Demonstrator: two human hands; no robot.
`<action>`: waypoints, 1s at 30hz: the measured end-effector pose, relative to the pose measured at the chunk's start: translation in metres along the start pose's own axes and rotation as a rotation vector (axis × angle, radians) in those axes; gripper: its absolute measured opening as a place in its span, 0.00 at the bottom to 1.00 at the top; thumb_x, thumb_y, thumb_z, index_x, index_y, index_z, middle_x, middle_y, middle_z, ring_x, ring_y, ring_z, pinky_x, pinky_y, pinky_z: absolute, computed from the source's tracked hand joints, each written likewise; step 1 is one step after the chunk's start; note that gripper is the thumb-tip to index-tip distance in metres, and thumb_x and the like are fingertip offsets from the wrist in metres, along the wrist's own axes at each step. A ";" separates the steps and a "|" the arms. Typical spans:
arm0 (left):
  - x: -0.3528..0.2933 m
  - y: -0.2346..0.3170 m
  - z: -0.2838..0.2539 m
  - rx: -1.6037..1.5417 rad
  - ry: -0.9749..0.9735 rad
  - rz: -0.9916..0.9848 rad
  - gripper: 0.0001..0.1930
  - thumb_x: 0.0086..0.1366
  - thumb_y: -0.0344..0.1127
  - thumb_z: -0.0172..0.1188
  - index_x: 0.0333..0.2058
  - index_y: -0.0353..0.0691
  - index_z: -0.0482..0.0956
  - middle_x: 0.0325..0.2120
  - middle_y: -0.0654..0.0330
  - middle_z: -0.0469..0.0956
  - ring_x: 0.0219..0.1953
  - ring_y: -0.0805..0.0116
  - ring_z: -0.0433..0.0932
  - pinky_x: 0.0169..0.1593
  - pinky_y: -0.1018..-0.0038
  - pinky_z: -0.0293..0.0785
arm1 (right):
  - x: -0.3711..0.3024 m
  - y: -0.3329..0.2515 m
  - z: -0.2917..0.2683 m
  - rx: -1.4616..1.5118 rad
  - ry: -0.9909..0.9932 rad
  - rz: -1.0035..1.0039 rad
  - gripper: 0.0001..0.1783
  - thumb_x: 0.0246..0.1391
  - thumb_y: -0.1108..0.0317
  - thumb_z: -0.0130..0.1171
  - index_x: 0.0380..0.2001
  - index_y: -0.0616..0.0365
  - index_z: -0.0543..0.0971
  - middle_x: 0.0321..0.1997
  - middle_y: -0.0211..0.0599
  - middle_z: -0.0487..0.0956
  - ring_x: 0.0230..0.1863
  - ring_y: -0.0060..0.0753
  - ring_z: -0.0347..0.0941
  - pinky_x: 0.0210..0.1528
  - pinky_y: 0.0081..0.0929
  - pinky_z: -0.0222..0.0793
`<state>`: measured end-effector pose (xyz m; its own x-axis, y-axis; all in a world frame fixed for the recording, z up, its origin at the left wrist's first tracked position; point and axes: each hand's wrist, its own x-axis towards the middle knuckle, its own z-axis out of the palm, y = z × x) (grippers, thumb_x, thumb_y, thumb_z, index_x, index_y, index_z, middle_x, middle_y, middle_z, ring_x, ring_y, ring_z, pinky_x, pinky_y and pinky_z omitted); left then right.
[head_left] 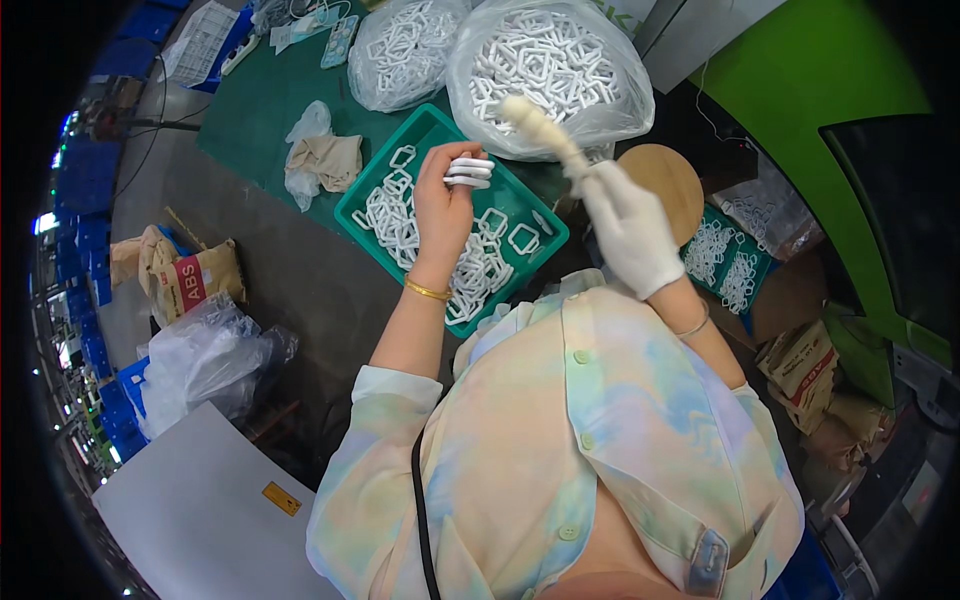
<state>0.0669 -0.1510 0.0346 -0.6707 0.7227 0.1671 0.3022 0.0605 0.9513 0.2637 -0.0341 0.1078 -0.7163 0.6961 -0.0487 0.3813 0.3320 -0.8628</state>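
Note:
My bare left hand (440, 205) is closed on a small stack of white plastic frames (468, 173), held above a green tray (545, 253). Loose white frames (394, 215) of the same kind lie heaped in that tray, with single ones near its corners. To the right, my right hand (630, 235) wears a white glove and is closed round a cream-coloured stick-like tool (545, 130). The tool has a thick rounded head and points up and left, over the front of a bag; motion blurs it, so its exact kind cannot be made out.
Two clear bags of white frames (545, 70) (405, 50) stand behind the tray. A beige cloth (328, 160) lies left of it on the green tabletop (265, 110). At right are a round wooden disc (665, 190) and another green tray (755, 270). Paper sacks (200, 280) stand at left.

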 end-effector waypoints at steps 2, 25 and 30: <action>0.004 0.016 0.002 0.159 0.043 0.177 0.14 0.64 0.18 0.48 0.45 0.34 0.77 0.37 0.57 0.81 0.40 0.71 0.80 0.46 0.77 0.75 | -0.006 -0.005 0.014 -0.008 -0.089 -0.007 0.11 0.67 0.63 0.49 0.39 0.58 0.76 0.29 0.47 0.77 0.31 0.45 0.77 0.36 0.34 0.70; 0.005 0.085 0.032 -0.076 -0.236 -0.155 0.12 0.71 0.25 0.50 0.51 0.31 0.72 0.41 0.56 0.79 0.43 0.70 0.79 0.45 0.74 0.77 | 0.019 -0.017 0.004 0.198 -0.071 0.018 0.16 0.59 0.58 0.62 0.42 0.59 0.74 0.31 0.45 0.80 0.32 0.42 0.79 0.38 0.32 0.73; 0.011 0.056 0.031 -0.510 -0.221 -0.357 0.09 0.72 0.29 0.47 0.46 0.33 0.72 0.33 0.58 0.77 0.31 0.72 0.75 0.33 0.75 0.73 | 0.016 -0.012 0.001 0.149 -0.004 -0.088 0.11 0.69 0.65 0.47 0.40 0.61 0.75 0.24 0.33 0.71 0.25 0.25 0.67 0.32 0.25 0.65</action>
<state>0.0978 -0.1181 0.0819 -0.4994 0.8460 -0.1865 -0.3078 0.0280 0.9510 0.2470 -0.0271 0.1173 -0.7459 0.6655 0.0286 0.2263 0.2935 -0.9288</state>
